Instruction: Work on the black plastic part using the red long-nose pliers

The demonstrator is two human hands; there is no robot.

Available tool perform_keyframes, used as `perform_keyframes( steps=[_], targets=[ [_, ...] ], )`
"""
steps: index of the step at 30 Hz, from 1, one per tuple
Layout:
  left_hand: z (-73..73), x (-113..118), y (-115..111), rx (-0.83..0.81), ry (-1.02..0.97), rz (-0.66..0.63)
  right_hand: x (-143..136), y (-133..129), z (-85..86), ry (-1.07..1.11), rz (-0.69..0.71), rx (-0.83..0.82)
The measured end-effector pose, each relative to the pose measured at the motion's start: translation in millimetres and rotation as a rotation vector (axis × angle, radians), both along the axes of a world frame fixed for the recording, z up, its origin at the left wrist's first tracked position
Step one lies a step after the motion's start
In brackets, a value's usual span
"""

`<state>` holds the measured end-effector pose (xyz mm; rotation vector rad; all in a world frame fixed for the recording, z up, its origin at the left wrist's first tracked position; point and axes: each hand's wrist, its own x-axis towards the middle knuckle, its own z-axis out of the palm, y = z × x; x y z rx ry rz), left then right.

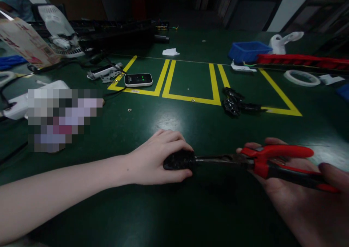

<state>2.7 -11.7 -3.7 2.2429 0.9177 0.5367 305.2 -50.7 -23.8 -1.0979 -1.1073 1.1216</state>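
Observation:
My left hand (166, 158) is wrapped round the black handle (180, 160) of a tool with a thin metal shaft (209, 160), held low over the green table. The shaft points right and meets the jaws of red-and-black pliers (261, 161); whether the jaws clamp it I cannot tell. My right hand (294, 189) holds the pliers from below, palm up, thumb by the lower grip. The pliers' two grips stand apart. Most of the black handle's left end is hidden in my left palm.
Yellow tape outlines (191, 100) mark the green table. A black wrapped bundle (231, 101) lies across one. Farther off are a small black device with green lights (138, 80), a blue bin (248, 51), a red strip (302, 61) and a tape roll (301, 78). A white power strip (16, 103) sits left.

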Motion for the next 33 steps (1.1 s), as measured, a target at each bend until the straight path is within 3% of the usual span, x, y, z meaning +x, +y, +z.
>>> perform_keyframes(
  steps=[3,7,14,18,24,27,33],
  targets=[
    [-1.7,-1,1,0.041,0.086,0.056,-11,4,12.0,0.143,-0.021,-0.032],
    [-2.0,1,0,0.094,0.171,0.117,-21,8,24.9,0.070,0.040,0.024],
    [5.8,-3,-5,0.048,0.175,0.147,-14,9,21.7,-0.099,0.093,0.067],
    [27.0,-5,-2,0.093,0.071,0.107,-17,10,25.9,-0.132,0.108,0.101],
    [69.6,13,8,0.185,0.142,-0.169,-31,3,38.7,-0.013,0.126,0.085],
    [79.9,25,15,0.206,0.208,-0.255,-35,0,42.1,0.034,0.103,0.103],
    [93.4,31,25,0.428,0.286,-0.248,-33,1,44.4,-0.043,0.053,0.271]
  ],
)
